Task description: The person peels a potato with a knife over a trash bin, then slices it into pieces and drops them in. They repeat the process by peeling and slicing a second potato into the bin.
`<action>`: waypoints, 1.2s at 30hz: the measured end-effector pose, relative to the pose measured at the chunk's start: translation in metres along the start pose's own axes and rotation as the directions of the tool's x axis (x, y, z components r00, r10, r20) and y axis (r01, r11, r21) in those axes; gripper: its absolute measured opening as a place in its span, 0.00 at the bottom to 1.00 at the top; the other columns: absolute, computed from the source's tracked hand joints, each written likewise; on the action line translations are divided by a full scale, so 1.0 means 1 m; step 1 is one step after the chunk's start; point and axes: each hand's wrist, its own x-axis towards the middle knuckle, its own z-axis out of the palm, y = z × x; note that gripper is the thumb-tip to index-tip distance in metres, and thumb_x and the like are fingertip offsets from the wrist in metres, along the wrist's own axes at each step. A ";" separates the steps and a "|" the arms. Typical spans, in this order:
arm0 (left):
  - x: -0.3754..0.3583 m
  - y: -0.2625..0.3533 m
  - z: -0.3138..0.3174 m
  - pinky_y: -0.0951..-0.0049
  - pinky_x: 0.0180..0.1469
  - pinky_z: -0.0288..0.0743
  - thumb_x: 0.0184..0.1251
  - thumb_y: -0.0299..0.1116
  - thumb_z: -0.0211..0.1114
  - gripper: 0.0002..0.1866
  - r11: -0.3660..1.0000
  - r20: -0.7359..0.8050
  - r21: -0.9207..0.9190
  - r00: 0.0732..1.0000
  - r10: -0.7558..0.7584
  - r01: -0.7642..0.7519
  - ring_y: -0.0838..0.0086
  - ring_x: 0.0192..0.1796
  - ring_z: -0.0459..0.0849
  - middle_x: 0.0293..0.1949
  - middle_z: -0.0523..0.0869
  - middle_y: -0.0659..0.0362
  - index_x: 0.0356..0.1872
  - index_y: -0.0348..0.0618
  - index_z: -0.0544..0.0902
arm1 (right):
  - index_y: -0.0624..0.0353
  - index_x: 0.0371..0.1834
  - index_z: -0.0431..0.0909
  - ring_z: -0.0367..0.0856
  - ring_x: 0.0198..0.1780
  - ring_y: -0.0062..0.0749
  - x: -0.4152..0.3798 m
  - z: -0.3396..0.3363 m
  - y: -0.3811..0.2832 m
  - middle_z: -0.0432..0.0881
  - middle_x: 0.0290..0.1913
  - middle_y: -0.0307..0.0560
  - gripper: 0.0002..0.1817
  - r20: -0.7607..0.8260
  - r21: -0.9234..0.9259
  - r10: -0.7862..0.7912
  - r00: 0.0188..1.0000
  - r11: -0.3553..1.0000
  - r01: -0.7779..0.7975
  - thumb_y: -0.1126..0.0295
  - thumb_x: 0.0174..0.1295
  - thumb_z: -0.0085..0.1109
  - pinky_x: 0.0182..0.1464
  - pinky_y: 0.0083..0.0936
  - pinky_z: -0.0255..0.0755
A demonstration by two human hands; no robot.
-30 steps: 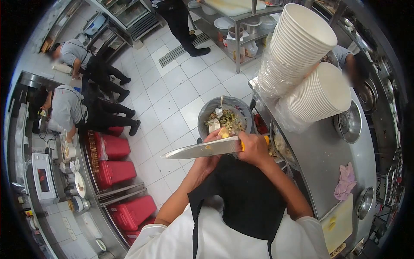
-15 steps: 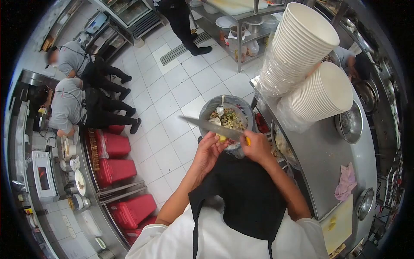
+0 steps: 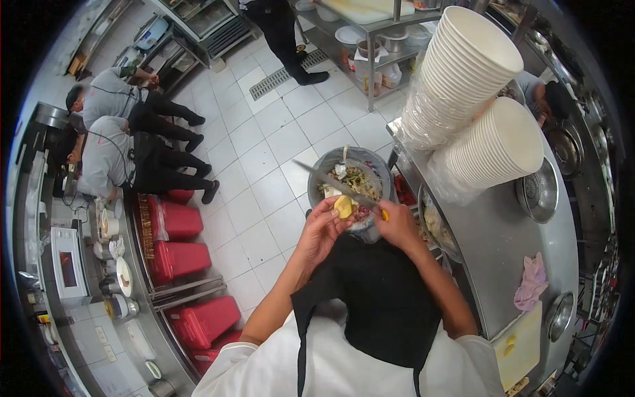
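A yellow chunk of fruit or vegetable (image 3: 343,206) is pinched in the fingers of my left hand (image 3: 323,228), its smooth yellow face turned up. My right hand (image 3: 397,227) grips the yellow handle of a long knife (image 3: 350,192). The blade points up and to the left, passing just beyond the chunk. Below both hands stands a bin lined with a plastic bag (image 3: 318,165), holding food scraps (image 3: 360,177). Two small yellow pieces (image 3: 509,345) lie on a pale cutting board (image 3: 516,364) at the right.
On the steel counter (image 3: 493,241) to my right are stacked white tubs (image 3: 463,73), a colander (image 3: 537,192) and a pink cloth (image 3: 531,281). Red bins (image 3: 178,261) stand under the left counter. Two people (image 3: 109,149) bend over there; another person (image 3: 274,33) stands ahead.
The knife blade has drawn away from the yellow chunk toward the far side. My left hand has turned the chunk so more of its yellow surface shows.
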 end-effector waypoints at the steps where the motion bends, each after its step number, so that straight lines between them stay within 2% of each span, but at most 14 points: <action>1: 0.003 -0.002 -0.001 0.71 0.56 0.82 0.71 0.31 0.62 0.23 1.000 0.013 -0.007 1.000 0.001 -0.001 0.67 0.51 0.86 0.53 0.83 0.50 0.64 0.36 0.71 | 0.58 0.27 0.76 0.82 0.32 0.61 0.001 -0.002 -0.009 0.80 0.24 0.60 0.10 -0.007 0.012 -0.041 0.999 0.999 0.041 0.63 0.59 0.62 0.35 0.53 0.72; 5: 0.005 -0.003 0.000 0.71 0.59 0.79 0.73 0.33 0.61 0.24 0.999 0.004 0.026 1.000 -0.029 0.029 0.71 0.56 0.83 0.57 0.81 0.53 0.66 0.38 0.71 | 0.58 0.27 0.74 0.81 0.28 0.62 0.002 -0.011 -0.034 0.79 0.22 0.60 0.12 -0.044 0.022 -0.148 0.988 0.989 0.149 0.63 0.60 0.62 0.33 0.53 0.73; 8: 0.007 -0.004 -0.002 0.72 0.60 0.75 0.74 0.35 0.60 0.24 0.998 0.016 0.056 1.000 -0.010 0.009 0.73 0.60 0.80 0.61 0.79 0.56 0.67 0.38 0.71 | 0.58 0.26 0.75 0.80 0.25 0.60 0.002 -0.016 -0.043 0.78 0.20 0.58 0.10 -0.107 -0.042 -0.276 0.955 0.961 0.273 0.66 0.60 0.62 0.27 0.49 0.72; 10: 0.003 0.000 0.007 0.73 0.62 0.73 0.74 0.37 0.60 0.25 0.990 0.004 0.138 1.000 0.005 -0.006 0.74 0.61 0.78 0.63 0.78 0.57 0.68 0.39 0.71 | 0.57 0.26 0.75 0.81 0.25 0.59 0.001 -0.017 -0.046 0.78 0.20 0.58 0.09 -0.099 -0.096 -0.291 0.951 0.954 0.282 0.66 0.60 0.62 0.28 0.50 0.72; 13: 0.002 0.001 0.004 0.74 0.62 0.73 0.74 0.38 0.61 0.27 0.986 0.010 0.165 1.000 0.009 -0.011 0.73 0.62 0.78 0.63 0.77 0.57 0.70 0.41 0.69 | 0.57 0.27 0.74 0.81 0.24 0.58 0.000 -0.014 -0.046 0.78 0.20 0.57 0.09 -0.098 -0.130 -0.283 0.954 0.954 0.270 0.66 0.60 0.61 0.28 0.51 0.72; 16: 0.000 0.003 0.001 0.72 0.63 0.72 0.74 0.39 0.61 0.28 0.989 -0.042 0.147 0.999 -0.009 0.016 0.73 0.63 0.77 0.64 0.76 0.57 0.71 0.41 0.69 | 0.57 0.26 0.73 0.81 0.24 0.58 0.000 -0.013 -0.044 0.78 0.20 0.57 0.10 -0.104 -0.133 -0.280 0.954 0.955 0.266 0.65 0.60 0.61 0.28 0.51 0.73; 23: -0.004 0.001 0.001 0.70 0.63 0.74 0.74 0.37 0.60 0.25 0.984 -0.044 0.179 0.999 0.006 0.002 0.73 0.61 0.79 0.61 0.79 0.55 0.69 0.38 0.71 | 0.58 0.26 0.73 0.81 0.25 0.59 -0.003 -0.010 -0.043 0.79 0.21 0.58 0.11 -0.095 -0.146 -0.315 0.944 0.943 0.300 0.64 0.60 0.61 0.29 0.51 0.73; 25: -0.004 -0.001 -0.003 0.70 0.61 0.77 0.72 0.38 0.63 0.26 0.979 -0.065 0.201 0.997 0.043 -0.029 0.73 0.59 0.81 0.61 0.80 0.54 0.67 0.37 0.72 | 0.59 0.28 0.75 0.82 0.26 0.59 -0.003 -0.010 -0.038 0.80 0.22 0.60 0.11 -0.064 -0.151 -0.237 0.969 0.963 0.225 0.64 0.61 0.60 0.31 0.52 0.74; 28: 0.000 0.003 -0.019 0.71 0.56 0.80 0.70 0.31 0.64 0.25 0.984 -0.046 0.163 0.995 0.086 -0.078 0.71 0.52 0.85 0.56 0.83 0.52 0.66 0.35 0.74 | 0.60 0.28 0.77 0.82 0.29 0.60 -0.003 -0.001 -0.011 0.81 0.23 0.62 0.12 -0.043 -0.155 -0.087 0.995 0.985 0.079 0.63 0.61 0.60 0.33 0.53 0.74; 29: -0.004 0.007 -0.014 0.72 0.53 0.83 0.68 0.26 0.64 0.24 0.992 -0.102 0.103 0.991 0.088 -0.078 0.69 0.47 0.87 0.52 0.85 0.51 0.65 0.33 0.75 | 0.61 0.28 0.78 0.82 0.29 0.61 -0.001 0.001 0.000 0.81 0.24 0.63 0.12 -0.043 -0.156 -0.033 0.999 0.987 0.026 0.62 0.62 0.60 0.34 0.53 0.73; 32: -0.009 0.012 -0.006 0.73 0.52 0.84 0.69 0.26 0.64 0.24 0.991 -0.102 0.111 0.991 0.087 -0.076 0.70 0.48 0.87 0.53 0.84 0.50 0.65 0.34 0.74 | 0.60 0.28 0.78 0.82 0.31 0.63 -0.004 0.005 0.017 0.81 0.24 0.63 0.13 -0.062 -0.116 0.009 0.998 0.993 -0.017 0.62 0.62 0.60 0.35 0.55 0.72; 36: -0.005 0.000 -0.004 0.75 0.52 0.83 0.71 0.28 0.65 0.25 0.989 -0.083 0.139 0.994 0.068 -0.056 0.72 0.51 0.85 0.55 0.84 0.54 0.67 0.36 0.73 | 0.60 0.28 0.77 0.82 0.32 0.63 -0.002 -0.004 -0.014 0.80 0.24 0.62 0.12 -0.028 -0.028 -0.061 0.998 0.998 0.060 0.63 0.62 0.60 0.34 0.54 0.72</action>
